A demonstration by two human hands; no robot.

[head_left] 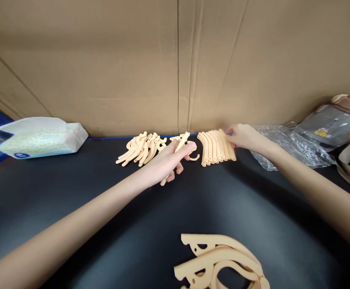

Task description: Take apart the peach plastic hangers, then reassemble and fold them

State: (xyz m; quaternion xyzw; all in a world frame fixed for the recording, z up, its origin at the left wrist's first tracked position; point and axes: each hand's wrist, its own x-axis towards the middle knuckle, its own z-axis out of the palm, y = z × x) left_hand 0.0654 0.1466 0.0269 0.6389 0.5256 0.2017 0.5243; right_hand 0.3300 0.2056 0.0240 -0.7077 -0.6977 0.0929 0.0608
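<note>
At the far side of the black table, the left hand is closed around one peach curved piece, whose tip pokes up past the thumb. To its right, the right hand rests its fingertips on the end of a neat row of the same pieces; whether it grips any cannot be told. A loose pile lies left of the held piece. Farther out sit a tissue pack, crumpled plastic and, nearest the camera, larger peach cut-outs.

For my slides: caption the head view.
Left hand grips a tan plastic piece; right hand touches a neat row.
</note>
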